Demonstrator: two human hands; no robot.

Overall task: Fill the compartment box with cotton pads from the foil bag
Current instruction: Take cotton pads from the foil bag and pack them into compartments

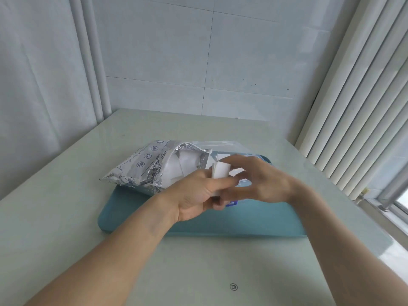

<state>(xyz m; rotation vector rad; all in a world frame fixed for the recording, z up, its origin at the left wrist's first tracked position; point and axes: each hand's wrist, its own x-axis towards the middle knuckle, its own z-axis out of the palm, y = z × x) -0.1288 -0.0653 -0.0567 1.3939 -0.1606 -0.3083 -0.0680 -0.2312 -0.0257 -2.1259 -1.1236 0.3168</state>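
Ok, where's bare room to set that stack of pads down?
Bare teal mat lies along its near edge, below both hands. The table is open left of the mat and in front of it. Crowded: the foil bag covers the mat's far-left, and the compartment box sits behind the hands.

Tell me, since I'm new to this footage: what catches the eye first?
Both hands meet at centre, the left hand and right hand holding a small stack of white cotton pads. Behind them to the left lies the crinkled foil bag, mouth open, on a teal mat.
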